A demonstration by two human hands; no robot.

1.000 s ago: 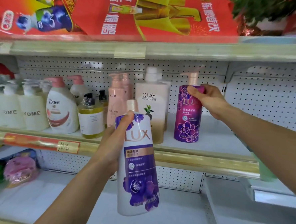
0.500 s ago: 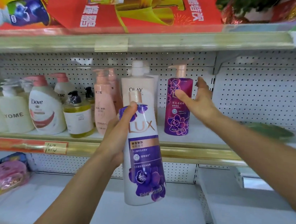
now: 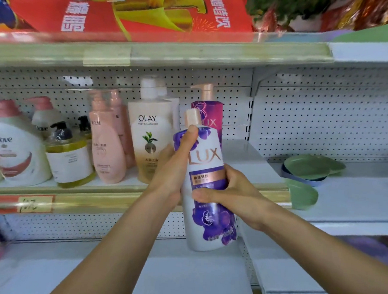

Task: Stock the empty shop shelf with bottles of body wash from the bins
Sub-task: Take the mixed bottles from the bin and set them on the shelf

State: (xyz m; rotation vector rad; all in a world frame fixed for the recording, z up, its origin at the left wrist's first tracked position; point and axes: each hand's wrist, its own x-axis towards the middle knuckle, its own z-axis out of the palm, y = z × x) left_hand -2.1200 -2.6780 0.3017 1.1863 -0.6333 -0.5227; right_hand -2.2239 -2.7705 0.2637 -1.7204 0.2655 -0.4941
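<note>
Fingers (image 3: 210,194) of both hands gripped the white Lux bottle (image 3: 208,193); placing it beside the magenta Lux bottle (image 3: 209,116) seemed next.

White-and-purple Lux bottle (image 3: 208,188) was held upright, slightly tilted, in front of shelf (image 3: 251,159). Left hand (image 3: 176,166) gripped its upper body, thumb near pump. Right hand (image 3: 231,194) wrapped its middle. Magenta Lux bottle (image 3: 209,113) stood on shelf directly behind it; Olay bottle (image 3: 150,139) left of it; green dishes (image 3: 310,167) well right.
</note>
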